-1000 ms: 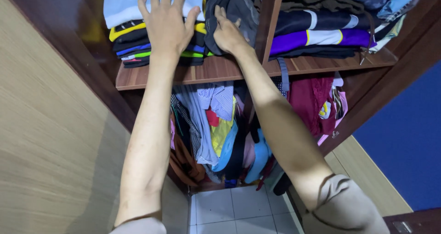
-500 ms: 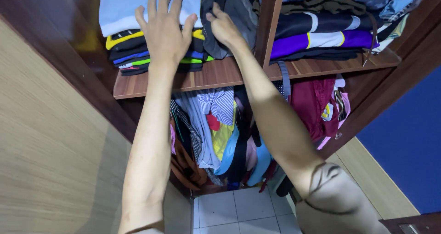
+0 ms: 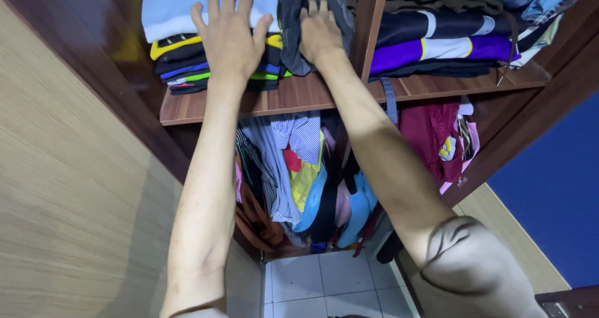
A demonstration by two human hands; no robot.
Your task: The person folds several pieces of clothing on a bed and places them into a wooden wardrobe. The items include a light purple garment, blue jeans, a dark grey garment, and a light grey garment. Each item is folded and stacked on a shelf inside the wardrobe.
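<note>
Pressing striped folded stack (image 3: 187, 68), dark garment (image 3: 293, 37).

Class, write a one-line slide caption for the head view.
Left hand flat on folded clothes stack, right hand on dark garments, wooden wardrobe shelf.

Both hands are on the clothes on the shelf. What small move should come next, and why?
Probably close the right hand on the dark grey garment. It lies flat and open on that garment, which sags loosely over the shelf edge, while the left hand presses flat on the folded stack, which seems steadied.
</note>
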